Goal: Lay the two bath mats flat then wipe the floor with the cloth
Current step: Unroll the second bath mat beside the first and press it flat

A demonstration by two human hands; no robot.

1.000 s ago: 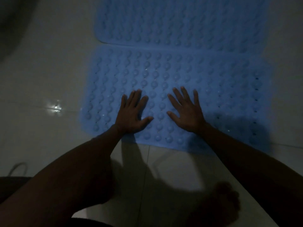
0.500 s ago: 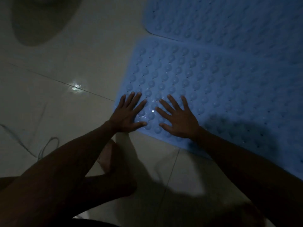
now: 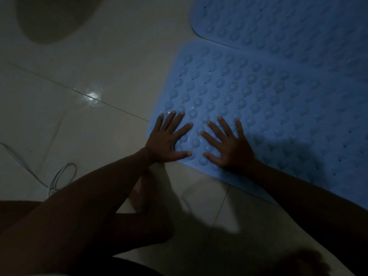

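Observation:
Two blue bath mats with round bumps lie side by side on the pale tiled floor. The near mat (image 3: 258, 92) lies flat; the far mat (image 3: 288, 22) lies beyond it at the top right, their long edges meeting. My left hand (image 3: 165, 140) presses palm-down on the near mat's front left corner, fingers spread. My right hand (image 3: 229, 144) presses flat beside it, a little to the right, fingers spread too. Neither hand holds anything. No cloth is in view.
The tiled floor (image 3: 89, 66) is dim, with a bright reflection (image 3: 92, 96) on a grout line. A thin cord (image 3: 59, 176) loops on the floor at the left. My bare feet (image 3: 147, 198) rest near the mat's front edge. A dark round shadow (image 3: 53, 16) sits top left.
Both hands have slid left along the near mat's front edge, from its middle to its front left corner, staying flat and spread. The view has shifted left with them.

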